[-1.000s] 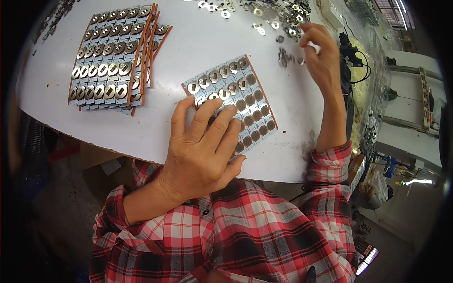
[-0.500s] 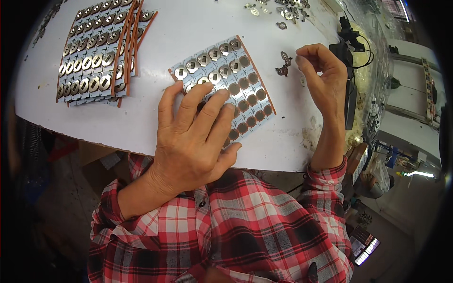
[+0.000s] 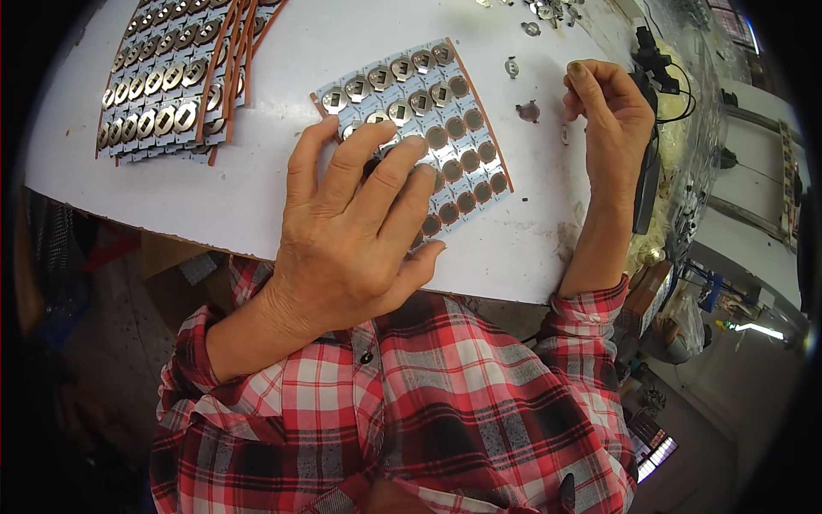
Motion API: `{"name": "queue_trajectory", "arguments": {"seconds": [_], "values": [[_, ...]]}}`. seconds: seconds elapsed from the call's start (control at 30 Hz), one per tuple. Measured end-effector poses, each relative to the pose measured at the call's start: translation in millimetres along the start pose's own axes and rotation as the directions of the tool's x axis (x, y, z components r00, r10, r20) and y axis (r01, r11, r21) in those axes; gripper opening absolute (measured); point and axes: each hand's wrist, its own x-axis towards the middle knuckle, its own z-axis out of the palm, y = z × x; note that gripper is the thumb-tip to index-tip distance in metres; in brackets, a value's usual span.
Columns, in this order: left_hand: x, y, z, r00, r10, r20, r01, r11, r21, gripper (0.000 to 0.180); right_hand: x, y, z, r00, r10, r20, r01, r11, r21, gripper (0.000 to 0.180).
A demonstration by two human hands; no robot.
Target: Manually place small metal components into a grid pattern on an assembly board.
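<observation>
A pale blue circuit board panel [image 3: 479, 176] with orange edge strips lies tilted on the white table. Round metal battery clips [image 3: 378, 79] fill its far row and sit on much of the second; the nearer rows show bare dark round pads. My left hand [image 3: 342, 214] rests on the panel's left part, fingers spread, hiding some positions. Right of the panel, my right hand [image 3: 606, 111] is raised over the table, thumb and forefinger pinched together. Whatever they hold is hidden. Close by lie a loose metal clip [image 3: 528, 111] and another loose clip [image 3: 512, 67].
A stack of similar panels [image 3: 158, 81], filled with clips, stands at the far left. A heap of loose clips [image 3: 555, 10] lies at the far edge. Along the right side are a black device [image 3: 644, 163] with cables and clear plastic wrapping [image 3: 685, 51].
My right hand has drawn its thumb and forefinger together and moved slightly up and right in view. The nearby loose clips lie farther apart. My left hand stays on the panel.
</observation>
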Motion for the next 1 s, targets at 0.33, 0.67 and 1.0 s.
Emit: {"name": "queue_trajectory", "arguments": {"seconds": [0.33, 0.67, 1.0], "values": [[0, 0, -1, 1.000, -0.010, 0.007, 0.010, 1.000, -0.022, 0.057, -1, -7, 1, 0.979, -0.135, -0.155, 0.133, 0.991, -0.024, 0.020], [-1, 1, -1, 1.000, -0.015, 0.008, 0.015, 0.999, -0.029, 0.056, -12, -10, -7, 1.000, 0.017, -0.008, -0.018, 0.993, -0.117, 0.022], [0, 0, -2, 1.000, -0.015, 0.012, 0.015, 0.999, -0.032, 0.056, -12, -2, -9, 0.908, -0.232, 0.348, 0.328, 0.912, -0.246, 0.016]]}}
